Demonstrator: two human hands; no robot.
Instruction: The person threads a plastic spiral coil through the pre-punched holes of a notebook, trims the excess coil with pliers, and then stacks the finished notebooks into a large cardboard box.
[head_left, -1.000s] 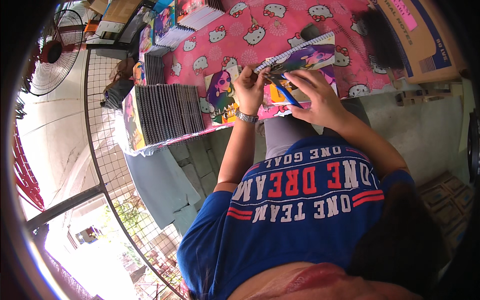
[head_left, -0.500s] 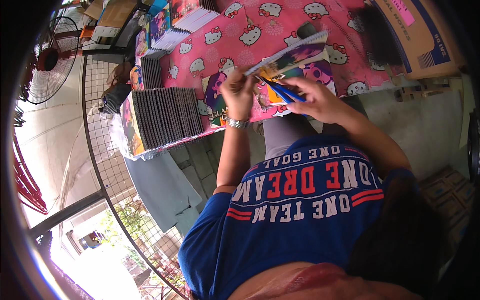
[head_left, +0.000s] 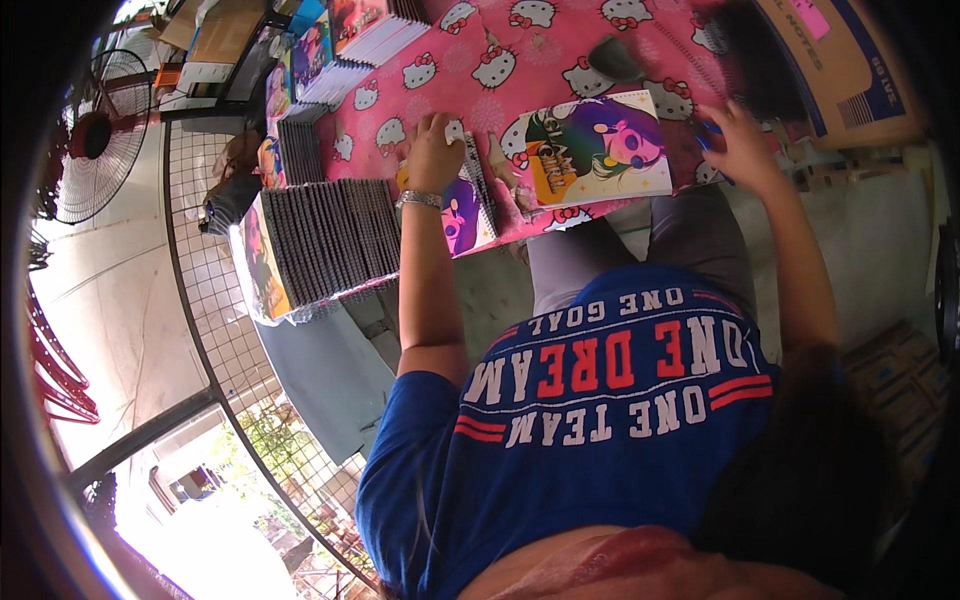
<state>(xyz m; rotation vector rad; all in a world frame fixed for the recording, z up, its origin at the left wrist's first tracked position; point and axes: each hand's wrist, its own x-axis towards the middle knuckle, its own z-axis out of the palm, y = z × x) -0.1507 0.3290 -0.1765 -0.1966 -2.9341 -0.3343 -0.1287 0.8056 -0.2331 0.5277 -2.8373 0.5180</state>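
My left hand (head_left: 436, 155), with a metal watch band on its wrist, is closed on the far part of a spiral notebook (head_left: 465, 215) at the table's near edge. Its fingertips are partly hidden. To the right of it, another spiral notebook (head_left: 597, 147) with a colourful drawn-portrait cover lies flat, its coil along the far side. Beyond that notebook's right end, my right hand (head_left: 742, 150) has its fingers curled round blue-handled pliers (head_left: 711, 136). The jaws of the pliers cannot be made out.
A long row of stacked spiral notebooks (head_left: 335, 235) stands at the left, with further stacks (head_left: 375, 35) behind. A dark grey piece (head_left: 616, 60) lies on the pink patterned tablecloth (head_left: 440, 100). At the far right is a cardboard box (head_left: 840, 75); a fan (head_left: 100, 135) stands far left.
The notebook in my left hand has come down to the left onto the table. My right hand has moved right, away from it, with the pliers. The flat notebook is now uncovered.
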